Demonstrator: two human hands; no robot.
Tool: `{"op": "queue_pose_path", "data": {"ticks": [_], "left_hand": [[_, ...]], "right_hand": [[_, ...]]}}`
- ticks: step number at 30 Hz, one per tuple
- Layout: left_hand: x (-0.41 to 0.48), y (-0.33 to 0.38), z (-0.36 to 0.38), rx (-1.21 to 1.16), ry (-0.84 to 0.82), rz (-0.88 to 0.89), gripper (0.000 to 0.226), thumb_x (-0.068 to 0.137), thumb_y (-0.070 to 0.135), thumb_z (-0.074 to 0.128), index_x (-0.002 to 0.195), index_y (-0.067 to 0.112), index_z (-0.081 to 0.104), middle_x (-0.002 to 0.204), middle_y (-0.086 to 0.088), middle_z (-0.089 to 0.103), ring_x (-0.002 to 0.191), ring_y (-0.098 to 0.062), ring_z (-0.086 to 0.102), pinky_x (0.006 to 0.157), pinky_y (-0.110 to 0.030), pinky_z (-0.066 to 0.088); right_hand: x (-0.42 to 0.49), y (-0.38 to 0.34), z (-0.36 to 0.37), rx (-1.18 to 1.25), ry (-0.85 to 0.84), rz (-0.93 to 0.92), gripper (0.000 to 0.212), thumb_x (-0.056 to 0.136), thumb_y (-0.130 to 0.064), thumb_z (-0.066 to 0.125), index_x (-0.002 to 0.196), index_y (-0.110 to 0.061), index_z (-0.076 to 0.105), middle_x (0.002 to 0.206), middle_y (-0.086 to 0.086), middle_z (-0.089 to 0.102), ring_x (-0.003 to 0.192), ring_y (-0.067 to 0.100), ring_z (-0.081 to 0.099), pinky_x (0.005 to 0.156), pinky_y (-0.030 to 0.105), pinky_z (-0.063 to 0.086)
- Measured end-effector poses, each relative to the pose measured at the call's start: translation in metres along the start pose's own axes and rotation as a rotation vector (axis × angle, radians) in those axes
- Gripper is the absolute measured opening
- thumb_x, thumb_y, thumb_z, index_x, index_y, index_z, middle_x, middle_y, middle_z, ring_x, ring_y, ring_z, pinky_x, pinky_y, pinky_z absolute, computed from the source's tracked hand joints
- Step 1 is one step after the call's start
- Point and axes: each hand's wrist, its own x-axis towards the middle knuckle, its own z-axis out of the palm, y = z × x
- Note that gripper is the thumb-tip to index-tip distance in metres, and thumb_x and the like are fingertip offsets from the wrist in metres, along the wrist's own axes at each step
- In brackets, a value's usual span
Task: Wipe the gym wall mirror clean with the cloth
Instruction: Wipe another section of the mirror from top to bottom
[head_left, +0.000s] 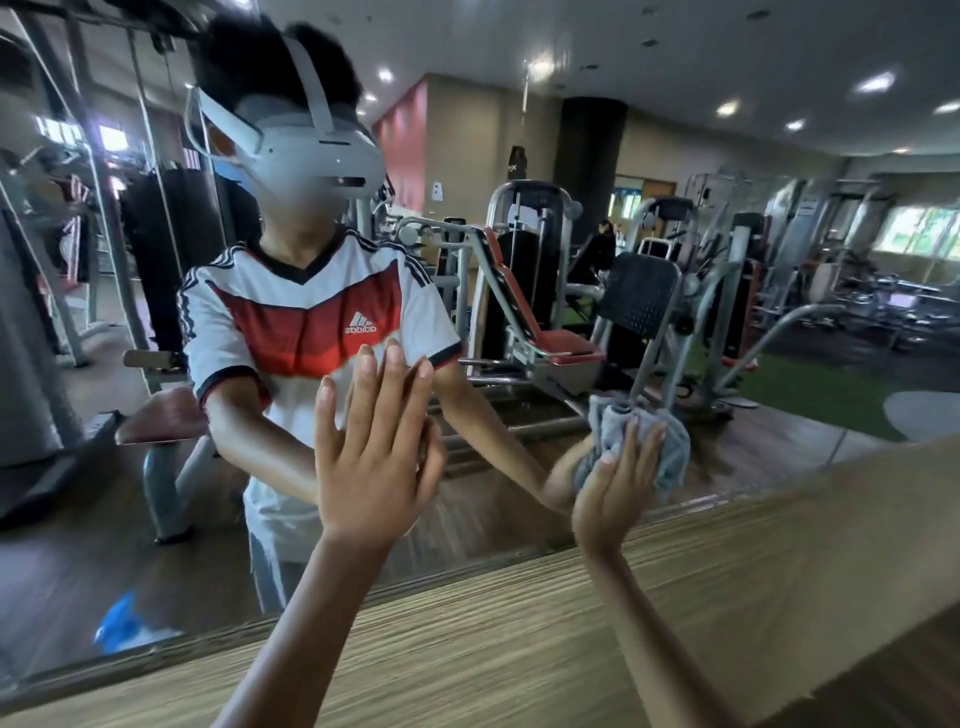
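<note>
- The left hand (374, 457) lies flat on the mirror (571, 156) with fingers spread and straight, holding nothing. A bare palm on glass is likely to leave prints that need wiping again.
- The right hand (613, 499) presses the cloth (670, 447) against the glass low down, just above the wood panel (571, 623). Its fingers are nearly straight over the cloth and the thumb rests on it. It pushes more than it grips.
- With so loose a hold, the cloth could slip out from under the palm on a fast stroke and drop.
- The cloth is bunched into a lump, so probably little of it meets the glass. That could leave streaks or missed bands between passes.
- So near the bottom edge, a stroke could run off the glass onto the panel.
- The cloth is grey, soft and crumpled, with folds bulging past the fingertips.
- The mirror gives a clear reflection of the person and the gym machines. No smears or dust can be made out, partly because the picture is blurred.
</note>
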Motion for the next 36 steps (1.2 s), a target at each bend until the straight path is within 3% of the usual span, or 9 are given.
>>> {"op": "queue_pose_path", "data": {"ticks": [5,8,12,19,22,25,28,33,36], "left_hand": [[-0.001,0.002,0.001,-0.008,0.01,-0.008,0.057,0.096,0.028,0.053,0.149,0.009,0.045,0.156,-0.016,0.038,0.15,-0.032,0.028,0.117,-0.057,0.026],[-0.003,0.0,0.002,-0.022,0.02,0.001,0.058,0.095,0.027,0.053,0.149,0.009,0.045,0.156,-0.016,0.038,0.149,-0.032,0.029,0.117,-0.057,0.025],[-0.004,-0.002,0.002,-0.026,0.017,0.015,0.059,0.094,0.028,0.054,0.149,0.008,0.046,0.156,-0.017,0.038,0.149,-0.033,0.029,0.118,-0.057,0.023],[-0.003,0.001,0.001,-0.026,0.016,-0.004,0.058,0.092,0.026,0.054,0.147,0.008,0.047,0.155,-0.017,0.04,0.148,-0.033,0.031,0.116,-0.058,0.027],[-0.004,0.0,0.001,-0.033,0.012,-0.002,0.059,0.092,0.027,0.054,0.148,0.009,0.046,0.155,-0.016,0.04,0.148,-0.033,0.03,0.116,-0.058,0.026],[-0.006,-0.003,0.002,-0.024,0.016,0.022,0.059,0.091,0.027,0.054,0.147,0.009,0.048,0.155,-0.016,0.04,0.149,-0.032,0.029,0.116,-0.057,0.027],[-0.007,-0.006,0.001,-0.022,0.015,0.033,0.06,0.09,0.027,0.056,0.147,0.009,0.049,0.154,-0.017,0.041,0.149,-0.032,0.03,0.115,-0.057,0.028],[-0.005,-0.002,0.0,-0.016,0.02,0.021,0.062,0.087,0.027,0.058,0.146,0.009,0.049,0.153,-0.017,0.043,0.148,-0.033,0.031,0.115,-0.058,0.03],[-0.005,-0.002,0.0,-0.019,0.019,0.021,0.06,0.089,0.027,0.056,0.146,0.008,0.05,0.153,-0.017,0.043,0.147,-0.034,0.032,0.112,-0.06,0.032]], "right_hand": [[0.029,-0.055,0.014,0.096,0.108,0.16,0.059,0.108,-0.036,0.025,0.147,0.006,0.039,0.159,0.028,0.022,0.15,0.034,0.017,0.124,0.039,0.015],[-0.004,-0.061,0.019,0.065,-0.015,-0.165,0.051,0.108,-0.028,0.028,0.148,0.002,0.037,0.16,0.026,0.02,0.152,0.029,0.013,0.123,0.042,0.016],[-0.034,0.01,0.001,-0.142,-0.236,-0.682,0.046,0.107,-0.031,0.026,0.15,-0.022,0.037,0.166,0.004,0.016,0.15,0.021,0.022,0.103,0.045,0.043],[0.011,-0.024,0.009,0.017,0.069,0.177,0.054,0.103,-0.024,0.031,0.148,0.006,0.036,0.159,0.03,0.02,0.149,0.039,0.017,0.122,0.049,0.016],[-0.001,-0.068,0.021,0.046,0.055,0.092,0.054,0.105,-0.027,0.033,0.149,0.004,0.035,0.161,0.025,0.015,0.15,0.041,0.014,0.123,0.044,0.012],[-0.038,-0.073,0.025,0.007,-0.089,-0.271,0.051,0.107,-0.029,0.028,0.152,-0.006,0.034,0.164,0.013,0.013,0.151,0.033,0.017,0.121,0.051,0.02],[-0.051,-0.029,0.013,-0.086,-0.149,-0.544,0.044,0.107,-0.029,0.026,0.142,-0.011,0.046,0.167,0.003,0.01,0.152,0.022,0.018,0.122,0.039,0.022],[-0.004,-0.01,0.005,-0.07,-0.018,-0.07,0.049,0.102,-0.019,0.034,0.146,0.001,0.039,0.162,0.017,0.018,0.151,0.032,0.018,0.118,0.057,0.022],[0.03,-0.049,0.011,-0.003,0.028,0.045,0.052,0.102,-0.021,0.034,0.149,0.002,0.037,0.159,0.026,0.022,0.151,0.032,0.016,0.123,0.048,0.017]]}}
